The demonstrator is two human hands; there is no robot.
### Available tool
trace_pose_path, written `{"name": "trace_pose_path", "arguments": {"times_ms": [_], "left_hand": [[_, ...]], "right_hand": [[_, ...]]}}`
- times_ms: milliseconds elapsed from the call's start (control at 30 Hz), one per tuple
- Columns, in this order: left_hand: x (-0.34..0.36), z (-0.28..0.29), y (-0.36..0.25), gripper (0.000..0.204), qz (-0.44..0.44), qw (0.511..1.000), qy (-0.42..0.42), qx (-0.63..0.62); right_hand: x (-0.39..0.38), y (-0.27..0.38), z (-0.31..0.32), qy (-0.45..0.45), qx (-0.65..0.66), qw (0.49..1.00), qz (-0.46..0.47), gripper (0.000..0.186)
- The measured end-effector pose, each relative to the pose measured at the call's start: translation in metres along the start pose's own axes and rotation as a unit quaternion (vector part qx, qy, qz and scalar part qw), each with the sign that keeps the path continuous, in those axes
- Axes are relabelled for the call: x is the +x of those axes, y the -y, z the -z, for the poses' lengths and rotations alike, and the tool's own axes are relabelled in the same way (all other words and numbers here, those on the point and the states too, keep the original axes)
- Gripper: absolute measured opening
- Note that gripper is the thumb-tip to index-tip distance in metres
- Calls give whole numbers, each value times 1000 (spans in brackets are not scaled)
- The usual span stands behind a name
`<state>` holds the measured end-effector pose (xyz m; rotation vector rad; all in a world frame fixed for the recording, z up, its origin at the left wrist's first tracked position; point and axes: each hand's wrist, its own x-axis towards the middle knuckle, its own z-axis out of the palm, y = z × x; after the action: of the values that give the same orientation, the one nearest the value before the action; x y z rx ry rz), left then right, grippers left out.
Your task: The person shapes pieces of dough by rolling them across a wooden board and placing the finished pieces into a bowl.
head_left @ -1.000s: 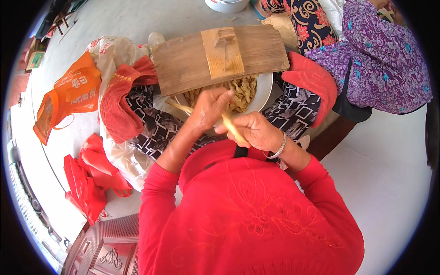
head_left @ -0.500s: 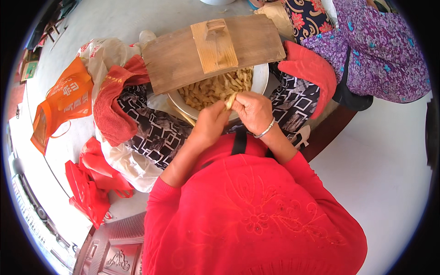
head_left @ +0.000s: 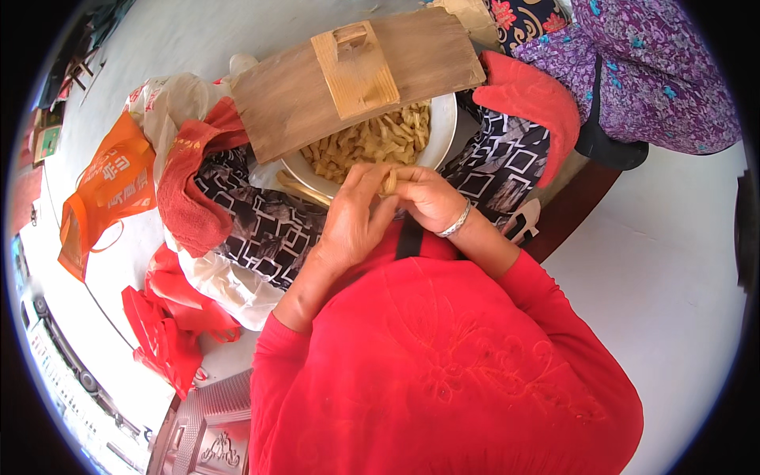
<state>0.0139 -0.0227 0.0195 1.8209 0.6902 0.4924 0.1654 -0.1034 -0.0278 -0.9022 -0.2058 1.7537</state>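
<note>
My left hand and my right hand, with a bracelet on its wrist, meet over the near rim of a white basin. Both are closed on a yellowish-brown, twisted strip that looks like preserved vegetable. Fingers cover most of it. A heap of similar curled pieces lies in the basin. Across the basin's far side rests a wooden board, with a lighter wooden block on top. Long pale yellow lengths show at the near left rim, partly behind my left hand; their kind is unclear.
Red towels drape over both my knees, against patterned trousers. An orange bag, a whitish plastic bag and a red bag lie to the left. At the upper right sits another person in purple floral clothing.
My left hand has turned and spread over the strip, while my right hand has shifted slightly down. The strip is now more hidden by fingers. The whole view has shifted a little.
</note>
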Motion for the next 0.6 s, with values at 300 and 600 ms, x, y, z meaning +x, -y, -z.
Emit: {"name": "trace_pose_path", "arguments": {"times_ms": [300, 600], "left_hand": [[35, -16, 26, 27, 172, 968, -67, -172], [-26, -12, 42, 18, 155, 985, -60, -37]], "right_hand": [[17, 26, -23, -169, -418, 819, 356, 10], [26, 76, 16, -196, -223, 904, 309, 21]]}}
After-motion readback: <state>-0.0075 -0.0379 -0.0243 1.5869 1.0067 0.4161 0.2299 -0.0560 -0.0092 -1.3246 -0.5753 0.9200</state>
